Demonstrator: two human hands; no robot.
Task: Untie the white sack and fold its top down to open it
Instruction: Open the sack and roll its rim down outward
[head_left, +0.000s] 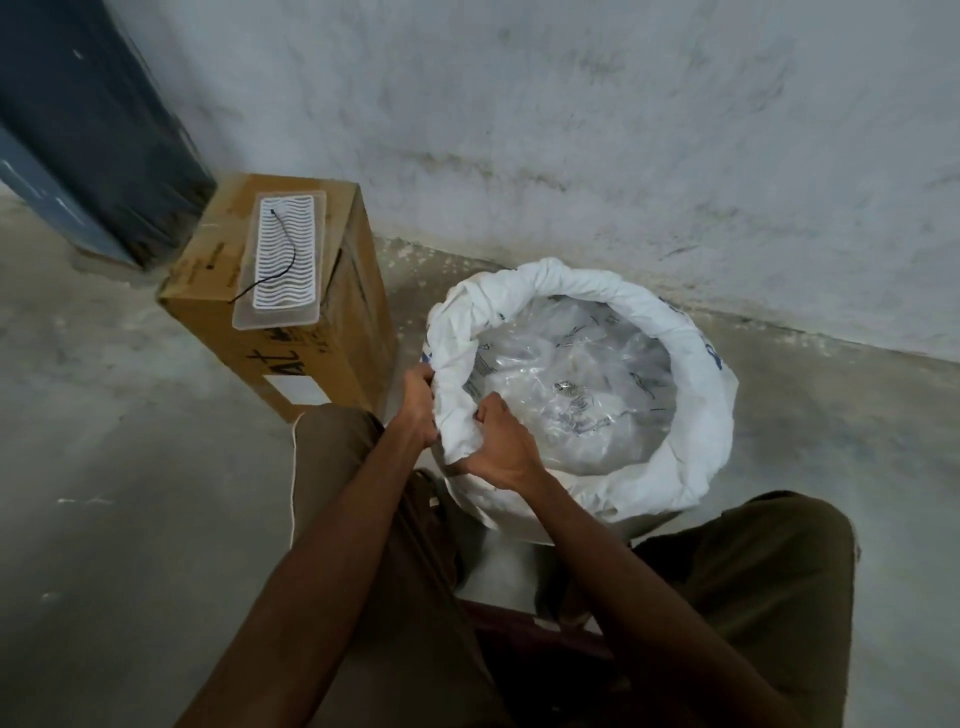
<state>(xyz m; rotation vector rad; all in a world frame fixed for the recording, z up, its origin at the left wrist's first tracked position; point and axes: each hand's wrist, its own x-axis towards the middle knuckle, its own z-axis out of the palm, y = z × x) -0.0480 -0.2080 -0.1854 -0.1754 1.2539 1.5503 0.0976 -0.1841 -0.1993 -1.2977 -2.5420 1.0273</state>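
Both hands closed on near-left rim of white sack (691, 395): left hand (418, 410) pinches outside, right hand (501, 449) grips rolled cuff from inside. Sack sits on floor (130, 467) btwn knees, near wall. Cloth soft, limp, prob light; clear liner slippery. Grip cuff edge, not liner.

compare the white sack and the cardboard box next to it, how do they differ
The white sack is soft, round and open, its top rolled down; the cardboard box is rigid, rectangular and shut. Both hands hold the sack's rim; the box is untouched, carrying a clear tray. Both stand on the floor.
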